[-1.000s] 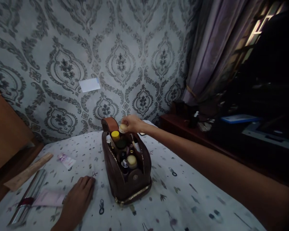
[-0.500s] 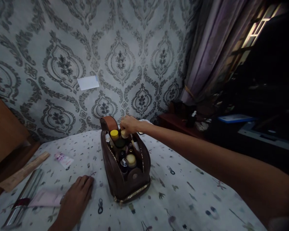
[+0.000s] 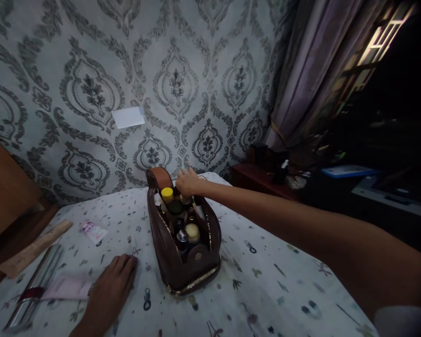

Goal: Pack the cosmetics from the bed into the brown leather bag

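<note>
A dark brown toiletry bag [image 3: 161, 252] stands unzipped on the patterned bedsheet, packed with bottles and jars. Among its contents show a yellow cap [image 3: 167, 194], a cream-lidded jar [image 3: 192, 232] and a silver-topped bottle [image 3: 181, 237]. My right hand [image 3: 188, 182] reaches into the far end, closed around a beige-capped container [image 3: 185, 199] whose lower part is hidden in the bag. Left of the bag, my left hand [image 3: 112, 281] lies on the sheet with its fingers loosely stretched out, holding nothing. A pale pink tube [image 3: 67, 287] lies partly behind its wrist.
Two shiny silver tubes [image 3: 35, 290] with a dark red band lie at the left. Beyond them are a flat beige strip-like pack [image 3: 35, 250] and a small printed tube [image 3: 94, 231]. A wallpapered wall rises behind the bed; a reddish cabinet [image 3: 240, 178] stands at the right.
The beige-capped container sits slightly lower in the bag, and my right hand covers more of it. My left hand has stayed in place. The view has shifted a little.
</note>
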`<state>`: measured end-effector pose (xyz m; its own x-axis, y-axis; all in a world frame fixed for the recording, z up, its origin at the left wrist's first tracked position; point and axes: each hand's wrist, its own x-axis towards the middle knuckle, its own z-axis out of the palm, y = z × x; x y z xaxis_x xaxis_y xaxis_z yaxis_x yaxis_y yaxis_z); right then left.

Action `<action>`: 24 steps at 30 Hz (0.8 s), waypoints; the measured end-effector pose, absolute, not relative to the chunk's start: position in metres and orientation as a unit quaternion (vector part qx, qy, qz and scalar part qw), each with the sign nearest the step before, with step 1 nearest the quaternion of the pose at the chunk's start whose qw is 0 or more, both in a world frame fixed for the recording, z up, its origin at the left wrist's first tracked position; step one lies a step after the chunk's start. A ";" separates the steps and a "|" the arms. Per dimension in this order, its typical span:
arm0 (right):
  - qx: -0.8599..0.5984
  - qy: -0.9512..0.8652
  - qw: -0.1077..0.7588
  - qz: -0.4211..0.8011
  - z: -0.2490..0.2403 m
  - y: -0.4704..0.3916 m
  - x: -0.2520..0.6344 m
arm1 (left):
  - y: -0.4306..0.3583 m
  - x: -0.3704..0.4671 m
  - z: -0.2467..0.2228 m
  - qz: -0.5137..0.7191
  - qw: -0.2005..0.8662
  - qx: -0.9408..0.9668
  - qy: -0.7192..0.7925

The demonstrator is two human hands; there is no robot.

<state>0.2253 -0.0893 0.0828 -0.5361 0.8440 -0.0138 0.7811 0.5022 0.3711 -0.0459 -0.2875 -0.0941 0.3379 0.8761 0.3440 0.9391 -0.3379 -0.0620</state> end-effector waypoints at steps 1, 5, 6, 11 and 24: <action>0.472 0.861 0.097 0.162 0.082 -0.089 0.225 | -0.288 -0.046 -0.094 -0.123 0.123 -0.806 -0.566; 0.478 0.858 0.101 0.158 0.079 -0.092 0.225 | -0.288 -0.045 -0.092 -0.109 0.113 -0.805 -0.572; 0.479 0.858 0.103 0.156 0.078 -0.092 0.225 | -0.288 -0.045 -0.092 -0.106 0.112 -0.805 -0.573; 0.484 0.855 0.114 0.148 0.080 -0.092 0.227 | -0.288 -0.046 -0.093 -0.113 0.119 -0.807 -0.567; 0.481 0.848 0.165 0.150 0.089 -0.101 0.219 | -0.286 -0.049 -0.095 -0.157 0.168 -0.816 -0.530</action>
<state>0.2193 -0.1006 0.0889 -0.4827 0.8653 -0.1354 0.7662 0.4921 0.4132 -0.0485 -0.2865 -0.0952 0.3892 0.8118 0.4353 0.9178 -0.3820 -0.1082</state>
